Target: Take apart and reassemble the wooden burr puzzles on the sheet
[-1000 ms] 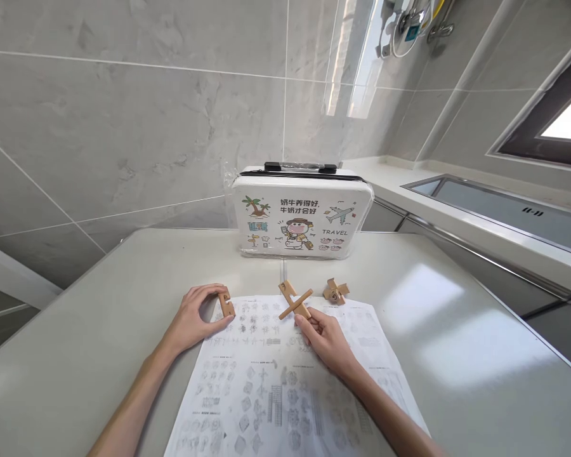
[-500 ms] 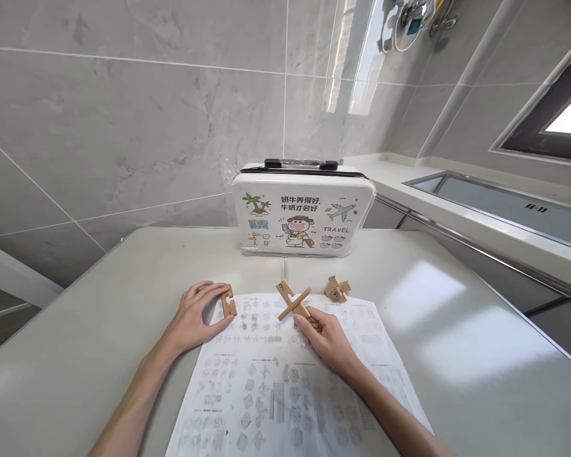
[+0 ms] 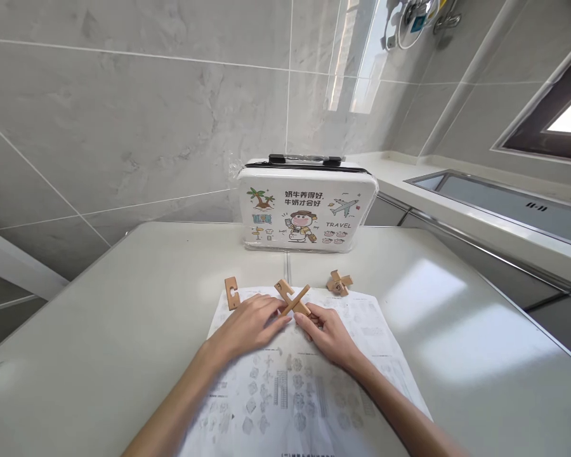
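My right hand (image 3: pixel 328 330) pinches two crossed wooden puzzle pieces over the top of the printed sheet. The wider notched piece (image 3: pixel 282 289) bears a dark mark and slants down to the right, into my right fingers. A narrower wooden stick (image 3: pixel 303 296) lies across it. Around the stick's lower left end, the thumb and fingers of my left hand (image 3: pixel 252 324) close in; the fingertips are partly hidden. Just beyond my left hand, a loose notched wooden piece (image 3: pixel 230 294) lies at the sheet's upper left edge.
An assembled cluster of wooden pieces (image 3: pixel 339 283) sits at the sheet's upper right edge. The printed paper sheet (image 3: pixel 333 381) lies under my hands on the pale table (image 3: pixel 457 298). A white cartoon case (image 3: pixel 304 212) in plastic wrap stands at the back, against the tiled wall.
My left hand has let go of the loose notched piece and moved right to the crossed pieces. The loose piece stays on the table. My right hand keeps its grip.
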The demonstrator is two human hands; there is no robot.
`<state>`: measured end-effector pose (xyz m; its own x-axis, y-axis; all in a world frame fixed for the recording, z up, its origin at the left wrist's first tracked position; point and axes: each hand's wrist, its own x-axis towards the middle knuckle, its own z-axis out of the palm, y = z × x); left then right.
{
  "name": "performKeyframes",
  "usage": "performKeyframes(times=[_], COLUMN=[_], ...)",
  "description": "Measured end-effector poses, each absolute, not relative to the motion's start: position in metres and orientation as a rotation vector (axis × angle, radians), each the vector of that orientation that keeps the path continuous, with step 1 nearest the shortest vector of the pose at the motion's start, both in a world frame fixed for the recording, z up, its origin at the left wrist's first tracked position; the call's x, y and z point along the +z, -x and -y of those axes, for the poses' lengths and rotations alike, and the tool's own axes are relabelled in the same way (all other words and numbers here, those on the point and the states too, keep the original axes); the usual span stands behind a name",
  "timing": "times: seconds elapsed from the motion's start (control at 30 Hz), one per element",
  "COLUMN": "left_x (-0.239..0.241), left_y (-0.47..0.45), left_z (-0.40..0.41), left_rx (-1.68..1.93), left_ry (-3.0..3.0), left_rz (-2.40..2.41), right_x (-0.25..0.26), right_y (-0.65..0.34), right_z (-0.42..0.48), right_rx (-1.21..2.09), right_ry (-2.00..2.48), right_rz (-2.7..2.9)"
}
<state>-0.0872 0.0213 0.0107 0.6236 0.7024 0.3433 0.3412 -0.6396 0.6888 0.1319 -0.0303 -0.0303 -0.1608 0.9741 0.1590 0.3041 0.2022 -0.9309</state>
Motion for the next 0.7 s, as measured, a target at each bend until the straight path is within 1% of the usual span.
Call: performKeyframes(times=[0.27,0.4,0.57,0.7], left_x=[0.000,-0.005,-0.009,-0.011], left_y=[0.073,0.074,0.073,0.070], left_z=[-0.008,-0.006,-0.006,-0.006], left_rx=[0.854,0.870,0.832,0.801], left_ry=[-2.289,-2.310,-2.390,-2.433], left_rz=[-0.793,-0.804,-0.827,-0.870], right_x=[-0.032,-0.028,-0.024,-0.025], right_y=[-0.134,-0.132,-0.130,-0.131], right_z=[0.030,0.029,0.029,0.026], right_rx=[1.095,1.150,1.285,1.347], right_ry=[1.174,1.116,0.953,0.922], right_rz=[1.559,1.425,1.296,1.221])
